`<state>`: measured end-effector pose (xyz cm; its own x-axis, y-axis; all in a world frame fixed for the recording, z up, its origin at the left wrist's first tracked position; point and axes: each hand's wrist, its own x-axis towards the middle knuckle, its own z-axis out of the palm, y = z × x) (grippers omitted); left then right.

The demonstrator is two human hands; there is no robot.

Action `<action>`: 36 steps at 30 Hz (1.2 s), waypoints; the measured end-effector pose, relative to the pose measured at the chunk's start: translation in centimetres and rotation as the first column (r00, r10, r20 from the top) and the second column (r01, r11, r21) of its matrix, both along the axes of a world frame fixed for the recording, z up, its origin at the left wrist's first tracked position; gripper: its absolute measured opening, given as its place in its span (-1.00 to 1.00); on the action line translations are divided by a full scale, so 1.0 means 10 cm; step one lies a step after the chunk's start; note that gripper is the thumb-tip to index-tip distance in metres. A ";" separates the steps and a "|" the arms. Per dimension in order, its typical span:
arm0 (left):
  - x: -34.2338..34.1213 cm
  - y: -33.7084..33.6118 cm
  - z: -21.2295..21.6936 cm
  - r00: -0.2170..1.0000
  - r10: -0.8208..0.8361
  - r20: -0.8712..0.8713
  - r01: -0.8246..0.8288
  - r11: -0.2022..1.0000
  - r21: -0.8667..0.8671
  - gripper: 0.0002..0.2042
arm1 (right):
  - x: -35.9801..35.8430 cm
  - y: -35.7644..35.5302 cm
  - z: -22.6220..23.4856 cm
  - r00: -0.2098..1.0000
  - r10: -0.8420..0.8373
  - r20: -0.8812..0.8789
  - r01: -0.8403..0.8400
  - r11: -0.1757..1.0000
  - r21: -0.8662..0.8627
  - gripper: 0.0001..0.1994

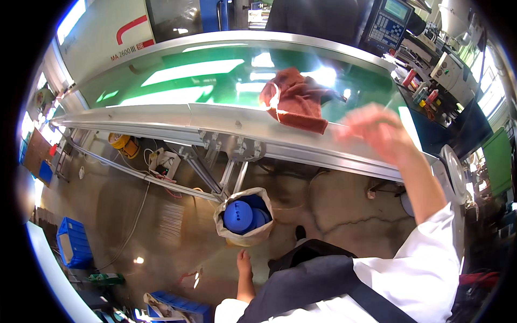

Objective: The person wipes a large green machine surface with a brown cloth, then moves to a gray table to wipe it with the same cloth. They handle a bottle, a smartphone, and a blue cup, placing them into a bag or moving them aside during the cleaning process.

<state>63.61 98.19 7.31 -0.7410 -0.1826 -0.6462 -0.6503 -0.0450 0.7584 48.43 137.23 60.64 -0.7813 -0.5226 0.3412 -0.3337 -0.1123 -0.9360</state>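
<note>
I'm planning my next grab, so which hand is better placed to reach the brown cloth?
Probably the right hand: it shows close to the brown cloth at the conveyor, while the left hand hangs low near the whitish bag.

Blue crate [82, 242] on floor [169, 253], left; keypad control panel [385, 27], upper right.

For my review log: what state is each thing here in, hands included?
Reddish-brown cloth: crumpled, partly over the conveyor's near rail.
Right hand: raised near the cloth, motion-blurred.
Left hand: low, nothing visible in it.
Cream sack: open, blue round pieces inside.
Control panel: screen lit.
</note>
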 end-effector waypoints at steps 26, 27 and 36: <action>-0.63 1.53 1.42 0.918 0.114 -0.379 -0.175 0.976 -0.129 -0.63 | -2.66 4.08 -0.71 0.411 -0.614 -0.674 0.599 -0.376 0.707 -0.29; -0.56 1.51 1.43 0.912 0.116 -0.394 -0.186 0.972 -0.144 -0.64 | -2.69 4.00 -0.69 0.390 -0.657 -0.645 0.577 -0.372 0.728 -0.28; -0.50 1.68 2.16 0.787 0.218 -0.577 -0.382 0.907 -0.177 -0.64 | -3.71 2.18 -0.72 0.439 -0.672 -0.597 0.606 -0.269 0.749 -0.33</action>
